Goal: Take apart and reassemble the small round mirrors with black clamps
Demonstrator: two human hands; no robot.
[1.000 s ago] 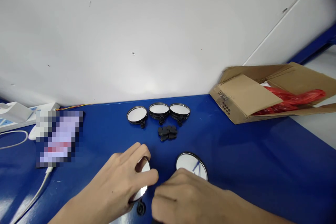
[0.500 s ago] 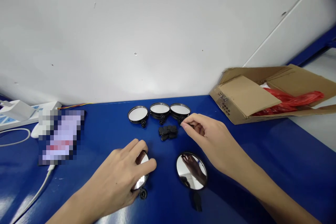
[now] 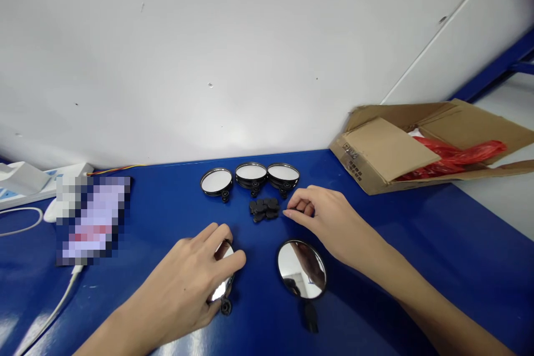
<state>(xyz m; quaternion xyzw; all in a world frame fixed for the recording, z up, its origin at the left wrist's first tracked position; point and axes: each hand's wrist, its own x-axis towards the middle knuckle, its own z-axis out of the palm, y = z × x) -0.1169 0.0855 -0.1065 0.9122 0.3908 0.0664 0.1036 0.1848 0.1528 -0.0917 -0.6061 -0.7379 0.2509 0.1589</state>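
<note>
My left hand [image 3: 196, 272] grips a round black-rimmed mirror [image 3: 222, 283] by its edges, its black swivel joint pointing toward me. My right hand [image 3: 311, 211] is just right of a small pile of black plastic parts [image 3: 264, 209]; its thumb and forefinger are close together, and whatever lies between them is too small to make out. Another round mirror [image 3: 302, 270] with a black stem lies between my hands, nearer to me. Behind the pile stand three groups of round mirrors: left [image 3: 216, 181], middle [image 3: 251, 172] and right [image 3: 283, 172].
An open cardboard box [image 3: 362, 164] holding a red plastic bag [image 3: 459, 156] is at the back right. On the left are a phone [image 3: 94, 217] with a white cable [image 3: 58, 306] and a white power strip [image 3: 79, 172]. A white wall rises behind the blue table [image 3: 167, 194].
My right hand has come down from beside the right mirror stack to beside the black parts. My left hand keeps its hold on the mirror. The view has shifted slightly.
</note>
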